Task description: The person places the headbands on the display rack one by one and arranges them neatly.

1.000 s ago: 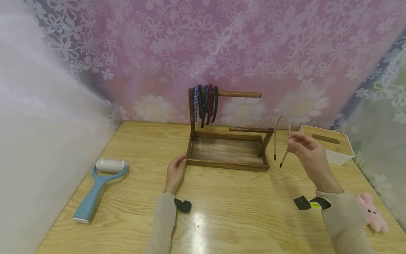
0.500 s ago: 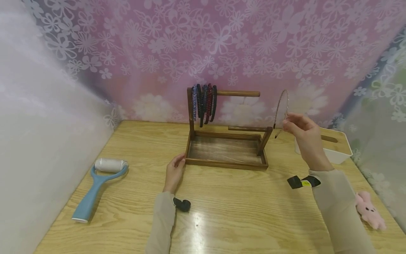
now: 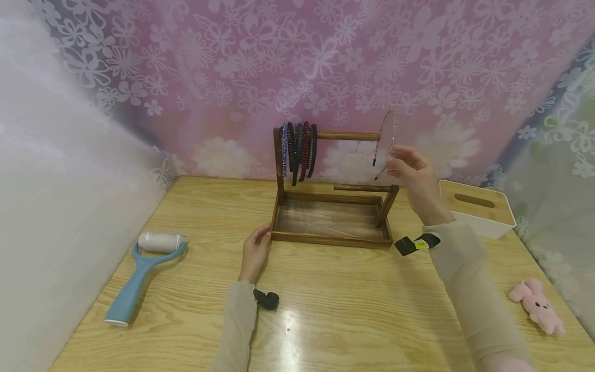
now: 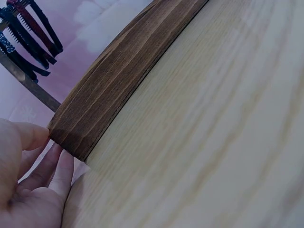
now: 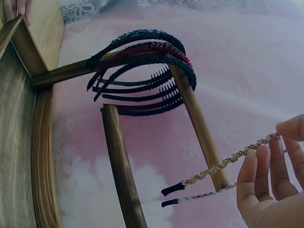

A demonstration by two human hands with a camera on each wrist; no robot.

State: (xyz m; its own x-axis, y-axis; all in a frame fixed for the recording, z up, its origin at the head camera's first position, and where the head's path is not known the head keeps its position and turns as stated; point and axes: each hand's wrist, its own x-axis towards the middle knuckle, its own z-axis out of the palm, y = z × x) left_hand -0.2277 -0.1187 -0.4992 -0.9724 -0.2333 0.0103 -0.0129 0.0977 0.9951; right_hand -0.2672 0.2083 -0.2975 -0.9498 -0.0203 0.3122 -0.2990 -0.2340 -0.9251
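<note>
My right hand (image 3: 411, 181) pinches one side of a thin beaded headband (image 5: 228, 162), gold-toned with dark tips. The headband hangs arch-up at the free right end of the upper bar (image 3: 348, 136) of a dark wooden rack; whether they touch I cannot tell. Several headbands (image 3: 299, 150), blue, black and red, hang bunched at that bar's left end. Down at the front left corner of the rack's tray (image 4: 95, 90), my left hand (image 3: 255, 253) holds the corner between thumb and fingers.
A shorter lower bar (image 3: 360, 188) rises from the tray's right side. A white tissue box (image 3: 483, 222) with a wooden lid stands right of the rack. Also on the table (image 3: 344, 310) are a blue-handled lint roller (image 3: 139, 279) at left and a pink plush toy (image 3: 539, 307) at right.
My right hand has carried the beaded headband up and leftward, from beside the rack to the upper bar's free end. The left hand stays at the tray corner.
</note>
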